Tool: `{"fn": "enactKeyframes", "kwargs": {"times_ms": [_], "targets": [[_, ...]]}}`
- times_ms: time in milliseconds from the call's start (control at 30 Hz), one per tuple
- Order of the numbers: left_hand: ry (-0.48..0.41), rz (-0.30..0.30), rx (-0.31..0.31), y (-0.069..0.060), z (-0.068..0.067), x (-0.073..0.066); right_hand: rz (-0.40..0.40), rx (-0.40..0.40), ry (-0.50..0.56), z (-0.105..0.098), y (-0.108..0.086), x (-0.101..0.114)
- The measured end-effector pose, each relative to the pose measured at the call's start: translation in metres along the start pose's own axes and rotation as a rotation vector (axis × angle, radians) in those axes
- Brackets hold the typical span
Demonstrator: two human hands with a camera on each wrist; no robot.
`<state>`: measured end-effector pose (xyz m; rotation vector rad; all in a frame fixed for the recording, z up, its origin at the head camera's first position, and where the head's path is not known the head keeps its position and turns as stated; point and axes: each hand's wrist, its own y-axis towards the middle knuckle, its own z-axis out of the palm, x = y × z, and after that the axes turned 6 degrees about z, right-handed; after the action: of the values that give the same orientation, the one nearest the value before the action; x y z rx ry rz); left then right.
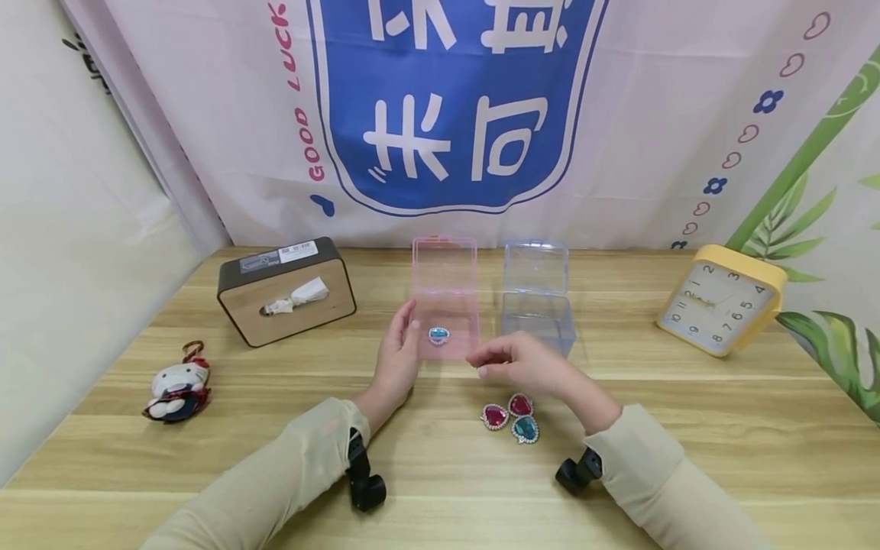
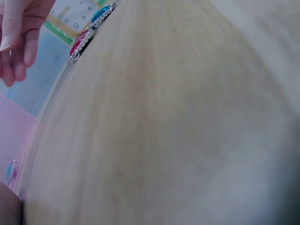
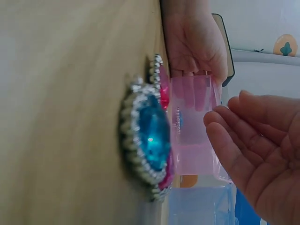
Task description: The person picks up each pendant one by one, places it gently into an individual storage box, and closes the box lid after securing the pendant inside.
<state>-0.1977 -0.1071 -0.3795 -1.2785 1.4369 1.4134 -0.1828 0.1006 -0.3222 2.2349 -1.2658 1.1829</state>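
Head view: the pink box sits lid up, one blue gem inside; the blue box, lid up too, stands at three o'clock from it. The left hand lies fingers extended against the pink box; the right hand, fingers loosely bent, holds nothing visible. On the wooden table, three loose gems lie at five o'clock from the pink box, and a banner hangs behind.

Left wrist: tabletop everywhere, loose gems at eleven.

Right wrist: a blue gem looms centre, partly blocking two red ones.
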Motion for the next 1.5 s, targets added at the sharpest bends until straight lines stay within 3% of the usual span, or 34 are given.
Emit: {"fn": "enactKeyframes", "kwargs": {"times_ms": [533, 867, 1367, 1500], "targets": [[-0.004, -0.004, 0.004, 0.000, 0.000, 0.000, -0.016, 0.131, -0.136, 0.001, -0.011, -0.013], [-0.007, -0.003, 0.005, -0.001, 0.000, 0.000, -0.142, 0.196, -0.097, 0.004, -0.010, -0.025], [0.012, 0.012, 0.017, 0.001, -0.001, 0.002, -0.190, 0.184, -0.217, 0.009, -0.008, -0.022], [0.007, 0.015, 0.012, 0.001, 0.000, 0.003, -0.162, 0.178, -0.219, 0.010, -0.008, -0.020]]}}
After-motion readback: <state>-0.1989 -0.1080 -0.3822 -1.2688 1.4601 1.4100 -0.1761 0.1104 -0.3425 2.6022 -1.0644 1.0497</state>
